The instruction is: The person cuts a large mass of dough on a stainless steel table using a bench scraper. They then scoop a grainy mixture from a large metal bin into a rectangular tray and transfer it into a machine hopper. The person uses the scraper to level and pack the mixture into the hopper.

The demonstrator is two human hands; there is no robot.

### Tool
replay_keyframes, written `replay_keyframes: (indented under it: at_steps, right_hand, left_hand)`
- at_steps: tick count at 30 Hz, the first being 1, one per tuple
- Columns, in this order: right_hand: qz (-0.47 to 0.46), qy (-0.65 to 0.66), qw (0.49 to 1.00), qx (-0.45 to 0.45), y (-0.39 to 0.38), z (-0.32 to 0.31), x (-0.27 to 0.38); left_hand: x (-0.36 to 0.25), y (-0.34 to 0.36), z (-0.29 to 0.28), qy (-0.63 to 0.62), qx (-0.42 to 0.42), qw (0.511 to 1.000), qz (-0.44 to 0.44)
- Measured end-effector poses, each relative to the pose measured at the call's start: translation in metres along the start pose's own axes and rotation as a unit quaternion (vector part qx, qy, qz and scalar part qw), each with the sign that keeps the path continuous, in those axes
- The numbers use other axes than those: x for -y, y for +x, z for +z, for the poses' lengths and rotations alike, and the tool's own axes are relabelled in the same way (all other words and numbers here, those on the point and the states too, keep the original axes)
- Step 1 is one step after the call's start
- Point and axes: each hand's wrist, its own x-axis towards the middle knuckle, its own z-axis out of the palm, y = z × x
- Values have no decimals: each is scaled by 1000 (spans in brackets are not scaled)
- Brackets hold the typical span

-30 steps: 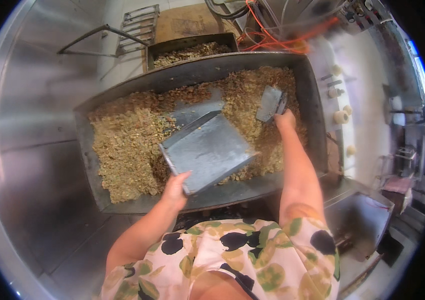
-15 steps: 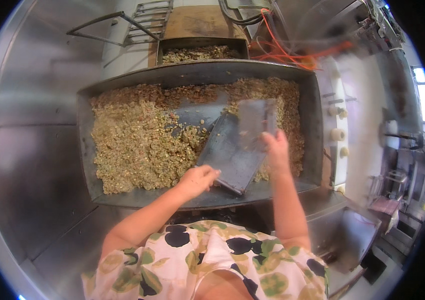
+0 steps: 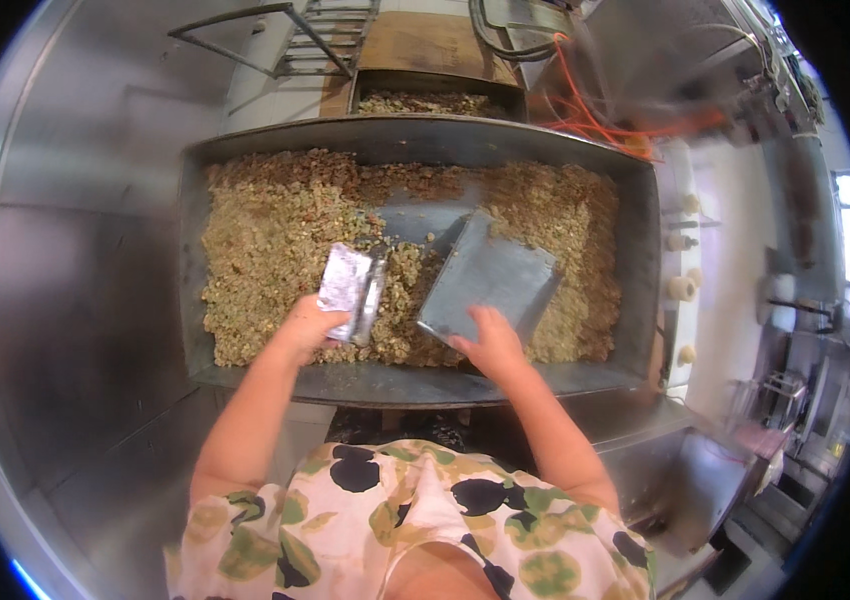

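Observation:
In my left hand (image 3: 308,327) is a small metal scraper (image 3: 345,278), gripped at its lower end over the heaped crumbly, grain-like mixture (image 3: 263,245) at the left of a large metal trough (image 3: 637,240). My right hand (image 3: 488,340) grips the near edge of a wide, flat metal scoop (image 3: 495,270), which lies tilted on the mixture right of centre. A strip of the trough's bare bottom shows behind the two tools. Some of the mixture is hidden under the scoop.
Behind the trough are a smaller bin of mixture (image 3: 520,98), cardboard (image 3: 440,42), a metal rack (image 3: 330,42) and orange hoses (image 3: 585,90). A steel wall (image 3: 95,280) stands at the left. A white panel with knobs (image 3: 683,260) runs along the right, with a steel box (image 3: 700,480) below.
The small scraper has passed from my right hand to my left and moved leftward. My right hand has taken hold of the scoop, which has turned and moved right.

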Motion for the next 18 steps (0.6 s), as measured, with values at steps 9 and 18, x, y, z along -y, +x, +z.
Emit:
replay_keyframes:
  at_steps: [9, 18]
  right_hand:
    - [-152, -170, 967, 115, 13, 14, 24]
    - [-244, -225, 943, -26, 17, -36, -2]
  left_hand:
    - [13, 5, -124, 411, -358, 822, 166]
    - [75, 12, -139, 155, -160, 965, -140]
